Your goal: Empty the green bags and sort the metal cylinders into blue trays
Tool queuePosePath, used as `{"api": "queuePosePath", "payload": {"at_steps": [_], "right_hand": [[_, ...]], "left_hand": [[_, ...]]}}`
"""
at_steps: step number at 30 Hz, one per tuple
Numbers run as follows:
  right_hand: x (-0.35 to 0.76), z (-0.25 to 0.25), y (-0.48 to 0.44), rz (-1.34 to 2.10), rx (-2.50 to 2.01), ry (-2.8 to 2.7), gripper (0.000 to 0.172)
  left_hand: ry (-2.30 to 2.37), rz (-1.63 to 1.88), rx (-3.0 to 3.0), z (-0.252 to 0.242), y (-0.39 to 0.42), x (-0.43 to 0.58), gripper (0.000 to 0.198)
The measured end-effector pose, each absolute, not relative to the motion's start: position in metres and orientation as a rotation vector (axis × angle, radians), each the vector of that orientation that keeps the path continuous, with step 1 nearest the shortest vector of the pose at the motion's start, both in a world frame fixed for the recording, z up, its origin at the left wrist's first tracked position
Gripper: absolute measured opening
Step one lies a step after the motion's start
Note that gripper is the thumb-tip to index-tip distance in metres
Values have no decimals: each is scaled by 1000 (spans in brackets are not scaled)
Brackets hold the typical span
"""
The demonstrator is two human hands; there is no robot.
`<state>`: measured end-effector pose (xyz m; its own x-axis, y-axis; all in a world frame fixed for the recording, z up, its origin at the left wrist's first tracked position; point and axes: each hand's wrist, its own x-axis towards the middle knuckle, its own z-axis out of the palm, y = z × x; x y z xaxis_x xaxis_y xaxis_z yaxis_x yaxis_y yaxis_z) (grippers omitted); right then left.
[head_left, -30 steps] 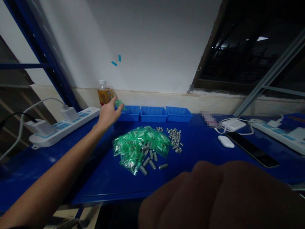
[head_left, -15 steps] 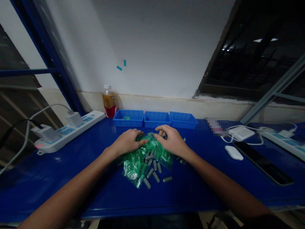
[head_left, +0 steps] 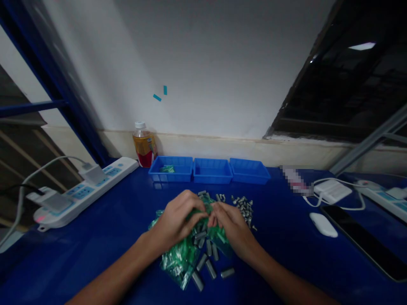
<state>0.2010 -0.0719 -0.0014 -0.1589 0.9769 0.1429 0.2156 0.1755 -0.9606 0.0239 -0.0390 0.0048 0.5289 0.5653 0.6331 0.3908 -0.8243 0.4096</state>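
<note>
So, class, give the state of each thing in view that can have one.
Left hand: fingers bent, grip unclear
Right hand: fingers bent, grip unclear
Green bags: heaped, seals unclear
Metal cylinders: loose, scattered
Screws: loose, piled
Left bin: upright, holding something green
Middle bin: upright, open
Right bin: upright, open
Bottle: upright, capped
Left power strip: plugged into, red light lit
Phone: flat, screen dark
White case: looks closed
</note>
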Motion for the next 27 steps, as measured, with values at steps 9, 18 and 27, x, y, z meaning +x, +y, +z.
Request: {"api": "queuePosePath", "payload": {"at_steps": [9, 18, 27], "right_hand": [[217, -4, -68, 356, -1149, -1693, 12], [220, -14, -66, 57, -1008, -2045, 25], [233, -18, -54, 270, -1344, -2093, 40]], "left_hand": [[1019, 1072, 2307, 15, -52, 39, 23], [1234, 927, 1301, 12, -16, 27, 36], [1667, 543, 1985, 13, 5, -9, 53]]}}
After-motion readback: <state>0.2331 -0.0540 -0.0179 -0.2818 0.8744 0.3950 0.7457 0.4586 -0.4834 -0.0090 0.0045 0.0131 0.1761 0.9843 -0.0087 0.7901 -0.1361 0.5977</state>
